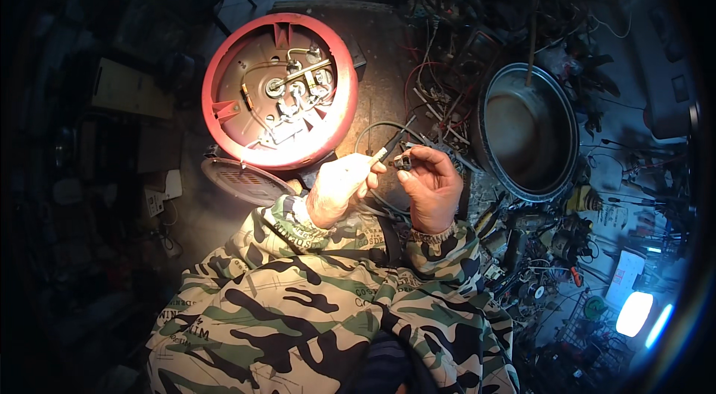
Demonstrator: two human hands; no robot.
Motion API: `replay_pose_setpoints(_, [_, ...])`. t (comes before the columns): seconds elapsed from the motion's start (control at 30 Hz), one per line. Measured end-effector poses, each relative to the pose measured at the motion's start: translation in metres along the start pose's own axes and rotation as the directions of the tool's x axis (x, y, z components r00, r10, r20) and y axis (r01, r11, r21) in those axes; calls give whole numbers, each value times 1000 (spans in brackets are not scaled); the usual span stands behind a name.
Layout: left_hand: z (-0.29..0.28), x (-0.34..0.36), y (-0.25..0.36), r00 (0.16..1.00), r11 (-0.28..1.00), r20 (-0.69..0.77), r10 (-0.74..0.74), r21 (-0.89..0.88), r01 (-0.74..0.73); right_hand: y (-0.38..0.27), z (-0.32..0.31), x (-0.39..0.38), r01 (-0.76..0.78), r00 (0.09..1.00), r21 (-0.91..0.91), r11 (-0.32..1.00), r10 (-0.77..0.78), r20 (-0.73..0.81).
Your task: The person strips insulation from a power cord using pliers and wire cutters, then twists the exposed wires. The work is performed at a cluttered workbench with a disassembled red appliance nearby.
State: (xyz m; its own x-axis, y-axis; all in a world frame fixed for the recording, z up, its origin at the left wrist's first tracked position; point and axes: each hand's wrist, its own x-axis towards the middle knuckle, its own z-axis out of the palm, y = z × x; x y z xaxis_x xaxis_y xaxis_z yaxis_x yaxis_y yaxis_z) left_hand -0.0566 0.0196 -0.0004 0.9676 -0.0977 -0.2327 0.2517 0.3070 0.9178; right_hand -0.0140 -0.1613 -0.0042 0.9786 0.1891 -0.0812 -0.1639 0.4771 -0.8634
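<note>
My left hand point(344, 187) is closed around a slim pen-shaped tool point(382, 153) with a pale grip, a dark front part and a thin end angled up and to the right. Close beside it, my right hand point(431, 187) pinches a small dark part with metal bits point(403, 162) between thumb and fingers; its exact kind is too small to tell. Beyond the hands, a red round appliance base point(341, 77) lies with its inside facing up, showing wires and metal fittings under bright light.
A round perforated cover point(245, 181) leans below the red base. To the right stands a deep metal pot point(526, 140). Tangled wires point(440, 99), tools and loose parts crowd the bench around it. A lit lamp point(634, 314) glows at the lower right.
</note>
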Motion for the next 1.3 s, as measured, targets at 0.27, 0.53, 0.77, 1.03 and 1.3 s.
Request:
replay_pose_setpoints(0.27, [-4,-3,-5,1000,1000,-18,7,22,-7,1,5,1,147,989,-260,954,-135,64])
replay_pose_setpoints(0.53, [-6,-7,-4,1000,999,-25,5,38,-4,4,4,1,143,989,-373,917,-117,91])
replay_pose_setpoints(0.77, [-2,-7,0,998,997,-26,-66,-32,65,2,13,-3,6,1000,-133,991,-8,-15])
replay_pose_setpoints(1.03, [6,-13,6,984,983,39,-176,-54,178,10,14,0,324,910,-738,592,-409,72])
replay_pose_setpoints(1.3, [10,-14,9,976,976,53,-210,-51,213,7,25,-3,383,838,-853,355,-522,158])
